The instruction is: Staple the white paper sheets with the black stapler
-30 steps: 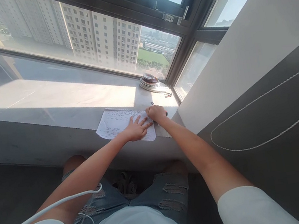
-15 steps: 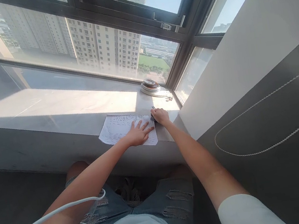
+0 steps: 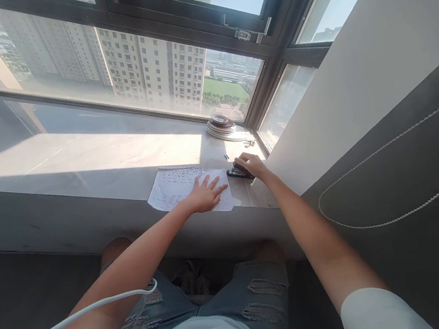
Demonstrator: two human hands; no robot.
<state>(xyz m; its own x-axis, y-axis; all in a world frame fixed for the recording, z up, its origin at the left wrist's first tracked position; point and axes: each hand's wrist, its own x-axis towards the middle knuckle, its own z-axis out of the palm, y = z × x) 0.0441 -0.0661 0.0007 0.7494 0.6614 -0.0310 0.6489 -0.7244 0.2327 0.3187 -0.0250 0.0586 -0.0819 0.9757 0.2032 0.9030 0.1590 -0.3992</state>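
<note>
Sheets of paper (image 3: 169, 189) with handwriting lie on the window sill (image 3: 114, 184), close to its front edge. My left hand (image 3: 206, 194) rests flat on the right part of the paper, fingers spread. Just right of the paper, my right hand (image 3: 250, 164) is closed round a black stapler (image 3: 234, 172), which sits on the sill. The fingers cover part of the stapler. A tiny dark item (image 3: 226, 157) lies on the sill behind the stapler.
A stack of round dishes or lids (image 3: 221, 125) stands in the window corner, with small metal items (image 3: 248, 144) beside it. The wall (image 3: 333, 68) rises on the right, where a beaded cord (image 3: 358, 227) hangs. A white cable (image 3: 69, 317) crosses my left arm.
My right hand has moved right, off the paper's edge, with the black stapler, now seen lying on the sill. My left hand has stayed on the paper.
</note>
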